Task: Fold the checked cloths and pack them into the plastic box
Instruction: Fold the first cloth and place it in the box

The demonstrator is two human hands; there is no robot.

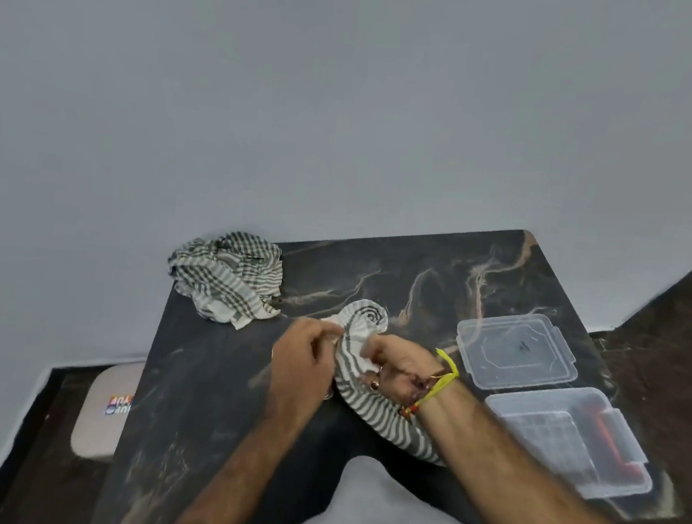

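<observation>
both hands meet at the middle of the dark marbled table (pixel 206 375). the left hand (pixel 300 367) pinches the edge of a checked cloth (pixel 368 407) with curled fingers; the right hand (pixel 393 367), at its 3 o'clock, has fingers curled into the same cloth, whose far end is rolled into a spiral. a second cloth (pixel 228 278) lies crumpled at 10 o'clock on the table's far corner, apart from the hands. the clear lid (pixel 517 350) lies at 3 o'clock, and the box (pixel 568 439) sits just nearer at 4 o'clock with something red inside. the right forearm crosses between cloth and box. a pale pad (pixel 104 407) lies on the floor at 8 o'clock.
</observation>
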